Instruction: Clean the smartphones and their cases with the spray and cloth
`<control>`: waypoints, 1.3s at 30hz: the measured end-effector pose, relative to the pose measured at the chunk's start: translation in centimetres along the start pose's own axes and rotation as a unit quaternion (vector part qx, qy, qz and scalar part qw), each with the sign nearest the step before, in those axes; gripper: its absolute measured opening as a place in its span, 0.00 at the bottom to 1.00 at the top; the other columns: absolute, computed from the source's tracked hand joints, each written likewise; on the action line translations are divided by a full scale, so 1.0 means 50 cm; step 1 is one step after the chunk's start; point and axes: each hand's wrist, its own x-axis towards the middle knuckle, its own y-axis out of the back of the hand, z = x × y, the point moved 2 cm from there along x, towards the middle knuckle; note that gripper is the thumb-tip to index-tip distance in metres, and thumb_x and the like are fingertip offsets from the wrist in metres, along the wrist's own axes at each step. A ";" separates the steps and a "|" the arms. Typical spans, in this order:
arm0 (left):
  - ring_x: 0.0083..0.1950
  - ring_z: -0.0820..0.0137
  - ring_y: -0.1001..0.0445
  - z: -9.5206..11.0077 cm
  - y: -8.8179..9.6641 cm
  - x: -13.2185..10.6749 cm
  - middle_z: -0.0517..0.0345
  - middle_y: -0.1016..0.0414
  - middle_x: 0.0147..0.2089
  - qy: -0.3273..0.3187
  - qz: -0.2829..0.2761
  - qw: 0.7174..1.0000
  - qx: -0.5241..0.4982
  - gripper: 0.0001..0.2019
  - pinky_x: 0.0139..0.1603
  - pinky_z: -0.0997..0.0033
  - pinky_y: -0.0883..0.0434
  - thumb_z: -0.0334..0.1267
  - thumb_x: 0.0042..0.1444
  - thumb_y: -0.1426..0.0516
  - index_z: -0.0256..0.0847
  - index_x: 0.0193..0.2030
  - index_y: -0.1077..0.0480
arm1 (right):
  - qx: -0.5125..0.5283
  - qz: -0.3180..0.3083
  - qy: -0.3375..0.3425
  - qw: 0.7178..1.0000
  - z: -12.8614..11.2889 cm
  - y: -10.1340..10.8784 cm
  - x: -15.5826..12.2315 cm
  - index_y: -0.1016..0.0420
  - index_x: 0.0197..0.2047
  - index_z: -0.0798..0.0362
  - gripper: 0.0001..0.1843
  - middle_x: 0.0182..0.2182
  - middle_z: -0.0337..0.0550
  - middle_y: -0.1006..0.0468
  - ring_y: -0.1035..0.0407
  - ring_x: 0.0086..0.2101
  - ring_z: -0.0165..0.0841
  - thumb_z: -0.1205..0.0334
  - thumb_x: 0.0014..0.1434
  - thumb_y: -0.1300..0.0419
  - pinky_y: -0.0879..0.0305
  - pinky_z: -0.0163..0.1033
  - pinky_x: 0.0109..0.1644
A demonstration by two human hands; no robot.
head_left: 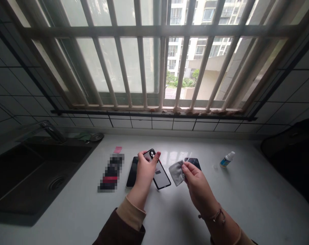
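My left hand (146,166) grips a phone case (162,176) with a black rim and a see-through back, tilted above the counter. The case has a dark camera cutout near my thumb. Pinched in my right hand (195,175) is a small grey cleaning cloth (176,173), hanging just right of the case and apart from it. Partly behind my left hand lies a black phone (132,174). Another dark phone-like slab (193,162) lies beyond my right hand, which covers part of it.
A small white spray bottle (227,160) with a blue label stands at the right. At left are a pixelated dark item (112,172), a pink slip (118,149) and a dark sink (39,177) with a faucet (53,132). A barred window (159,32) rises behind the counter (169,217).
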 end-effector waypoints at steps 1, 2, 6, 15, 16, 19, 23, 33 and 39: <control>0.41 0.60 0.21 -0.002 -0.004 0.000 0.48 0.26 0.47 0.003 -0.013 1.000 0.021 0.43 0.38 0.61 0.22 0.68 0.50 0.34 0.40 0.62 0.35 | 0.003 -0.037 0.003 0.999 -0.001 -0.005 -0.002 0.19 0.45 0.52 0.22 0.33 0.42 0.19 0.29 0.32 0.33 0.41 0.62 0.32 0.32 0.37 0.39; 0.43 0.58 0.21 -0.003 -0.008 -0.001 0.46 0.25 0.48 0.002 -0.024 0.999 0.043 0.44 0.41 0.59 0.22 0.68 0.50 0.33 0.39 0.64 0.35 | -0.001 -0.073 0.002 0.997 0.001 -0.009 -0.004 0.19 0.45 0.52 0.21 0.36 0.43 0.18 0.27 0.35 0.34 0.42 0.64 0.33 0.32 0.38 0.43; 0.55 0.50 0.21 -0.015 -0.027 0.001 0.36 0.23 0.56 -0.004 -0.062 0.994 0.085 0.48 0.58 0.54 0.27 0.66 0.53 0.34 0.35 0.70 0.38 | -0.064 -0.120 -0.012 0.991 0.021 -0.020 -0.006 0.19 0.45 0.52 0.22 0.39 0.44 0.17 0.26 0.39 0.37 0.40 0.66 0.35 0.32 0.40 0.46; 0.77 0.51 0.39 -0.036 -0.064 0.002 0.33 0.38 0.76 -0.002 -0.113 0.987 0.111 0.37 0.75 0.55 0.42 0.60 0.66 0.45 0.36 0.73 0.39 | -0.044 -0.059 -0.071 0.995 0.065 -0.022 0.011 0.19 0.43 0.53 0.29 0.39 0.47 0.15 0.24 0.39 0.39 0.34 0.56 0.30 0.31 0.40 0.43; 0.78 0.51 0.42 -0.035 -0.067 -0.001 0.33 0.40 0.77 -0.009 -0.117 0.986 0.119 0.38 0.76 0.55 0.44 0.59 0.66 0.46 0.35 0.74 0.40 | -0.042 -0.053 -0.071 0.995 0.065 -0.022 0.010 0.19 0.43 0.53 0.29 0.39 0.46 0.15 0.24 0.38 0.39 0.35 0.56 0.30 0.31 0.40 0.42; 0.81 0.51 0.48 -0.033 -0.075 -0.008 0.29 0.46 0.78 -0.035 -0.120 0.982 0.143 0.40 0.78 0.55 0.50 0.56 0.67 0.48 0.28 0.76 0.45 | -0.034 -0.043 -0.075 0.996 0.068 -0.021 0.011 0.20 0.43 0.53 0.28 0.37 0.44 0.15 0.24 0.36 0.37 0.35 0.56 0.29 0.32 0.38 0.40; 0.82 0.50 0.52 -0.038 -0.083 -0.014 0.28 0.49 0.79 -0.056 -0.112 0.977 0.170 0.41 0.79 0.51 0.53 0.55 0.65 0.48 0.27 0.76 0.46 | -0.027 -0.047 -0.069 0.996 0.075 -0.017 0.015 0.20 0.43 0.53 0.28 0.36 0.44 0.16 0.24 0.36 0.36 0.36 0.55 0.29 0.32 0.37 0.41; 0.83 0.46 0.62 -0.043 -0.096 -0.025 0.21 0.53 0.79 -0.090 -0.109 0.963 0.230 0.43 0.80 0.48 0.58 0.56 0.67 0.52 0.15 0.75 0.48 | -0.069 -0.042 -0.040 0.996 0.084 -0.016 0.023 0.19 0.40 0.53 0.26 0.33 0.40 0.17 0.27 0.34 0.35 0.37 0.56 0.30 0.34 0.37 0.41; 0.83 0.46 0.59 -0.012 -0.076 -0.030 0.26 0.52 0.80 -0.108 -0.090 0.969 0.205 0.39 0.80 0.46 0.55 0.54 0.68 0.51 0.22 0.74 0.43 | -0.131 0.001 -0.014 0.991 0.056 0.014 0.033 0.21 0.45 0.52 0.26 0.38 0.45 0.16 0.24 0.37 0.39 0.36 0.62 0.37 0.31 0.40 0.40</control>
